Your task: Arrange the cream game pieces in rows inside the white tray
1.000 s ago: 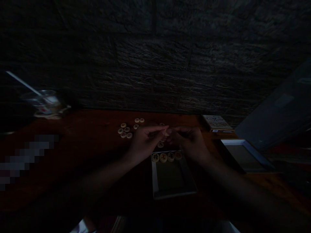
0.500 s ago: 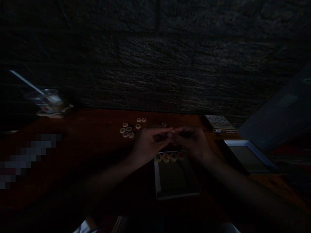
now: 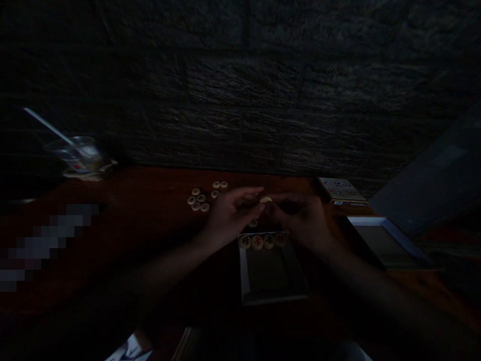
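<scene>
A pale round Chinese chess piece [image 3: 265, 199] is pinched between the thumb and forefinger of my right hand [image 3: 302, 215]. My left hand [image 3: 229, 213] is beside it, thumb tip close to the piece and forefinger stretched out apart from the thumb. Whether that thumb touches the piece I cannot tell. Below my hands, another chess piece [image 3: 253, 222] shows just beyond an open box tray [image 3: 244, 276]. Along the tray's far end lies a row of several pieces [image 3: 257, 242] with red or dark characters.
Several loose chess pieces [image 3: 196, 206] lie on the wooden table [image 3: 150, 200] left of my hands. To the right are a printed box [image 3: 341, 190] and a second open tray [image 3: 409, 245]. A plastic cup [image 3: 84, 155] with a straw stands far left, before a stone wall [image 3: 240, 90].
My left forefinger has lifted away from its thumb, and more of the held piece shows. A piece beyond the tray has come into view below my hands; one behind them no longer shows.
</scene>
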### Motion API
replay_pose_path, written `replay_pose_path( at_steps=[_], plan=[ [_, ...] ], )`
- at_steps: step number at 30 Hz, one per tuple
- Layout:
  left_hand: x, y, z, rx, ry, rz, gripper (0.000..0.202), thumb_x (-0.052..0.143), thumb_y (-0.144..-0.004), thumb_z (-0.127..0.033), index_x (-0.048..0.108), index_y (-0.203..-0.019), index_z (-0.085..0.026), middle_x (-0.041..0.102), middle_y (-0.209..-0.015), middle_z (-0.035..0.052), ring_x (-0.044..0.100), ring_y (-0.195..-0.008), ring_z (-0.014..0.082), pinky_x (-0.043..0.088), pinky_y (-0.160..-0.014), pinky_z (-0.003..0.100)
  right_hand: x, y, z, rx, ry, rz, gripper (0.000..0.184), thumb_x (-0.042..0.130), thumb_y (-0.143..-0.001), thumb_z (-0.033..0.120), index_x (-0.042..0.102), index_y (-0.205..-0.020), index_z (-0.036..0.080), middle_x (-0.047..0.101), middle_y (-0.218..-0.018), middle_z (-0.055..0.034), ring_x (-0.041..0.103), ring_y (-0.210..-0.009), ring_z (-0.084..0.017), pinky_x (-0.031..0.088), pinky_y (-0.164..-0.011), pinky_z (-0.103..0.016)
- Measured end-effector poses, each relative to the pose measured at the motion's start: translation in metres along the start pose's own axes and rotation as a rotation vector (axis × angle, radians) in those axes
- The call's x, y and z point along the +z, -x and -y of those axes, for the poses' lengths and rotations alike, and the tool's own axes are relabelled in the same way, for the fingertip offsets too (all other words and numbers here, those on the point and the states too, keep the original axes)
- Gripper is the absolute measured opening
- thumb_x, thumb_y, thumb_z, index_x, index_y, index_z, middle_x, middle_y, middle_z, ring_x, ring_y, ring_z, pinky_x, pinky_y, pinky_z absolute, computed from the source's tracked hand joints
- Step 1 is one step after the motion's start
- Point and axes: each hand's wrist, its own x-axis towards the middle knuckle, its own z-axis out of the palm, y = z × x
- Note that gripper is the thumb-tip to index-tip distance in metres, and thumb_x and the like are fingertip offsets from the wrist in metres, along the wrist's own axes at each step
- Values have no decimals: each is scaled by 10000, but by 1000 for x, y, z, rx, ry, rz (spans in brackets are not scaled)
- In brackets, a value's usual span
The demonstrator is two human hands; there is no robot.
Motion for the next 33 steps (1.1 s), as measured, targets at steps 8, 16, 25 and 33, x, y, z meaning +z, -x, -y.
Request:
replay_pose_path(
  at_steps=[8, 16, 25, 33],
  plan=[
    [-1, -3, -6, -207, 279, 53, 260, 839, -827, -355, 782, -964, -142, 801, -936, 89, 761, -830, 180, 623, -783, 307, -4, 2, 3, -298, 323, 8, 233, 772, -893, 176, 815, -1113, 243, 811, -1055, -58, 767, -918, -183, 607, -762, -289],
    [-4, -4, 3, -157, 232, 55, 348, 840, -837, -329, 797, -1149, -181, 802, -1155, 106, 773, -952, 190, 612, -923, 347, -7, 0, 5, -206, 369, 15, 230, 774, -904, 252, 794, -1131, 226, 772, -990, -59, 733, -843, -181, 584, -725, -302],
    [-7, -5, -6, -70, 5, 44, 306, 839, -796, -299, 759, -1047, -142, 815, -1026, 102, 771, -888, 196, 605, -808, 305, -10, -1, 13, -337, 531, 137, 270, 730, -907, 205, 769, -1173, 177, 757, -989, -86, 720, -854, -198, 560, -741, -304],
    [-13, -11, -5, -88, 21, -95, 205, 674, -902, -341, 761, -904, -154, 781, -862, 62, 733, -798, 168, 576, -713, 269, -2, 12, 40, -178, 565, 378, 247, 748, -839, 206, 769, -1084, 228, 814, -961, -21, 747, -744, -166, 536, -662, -245]
  ],
)
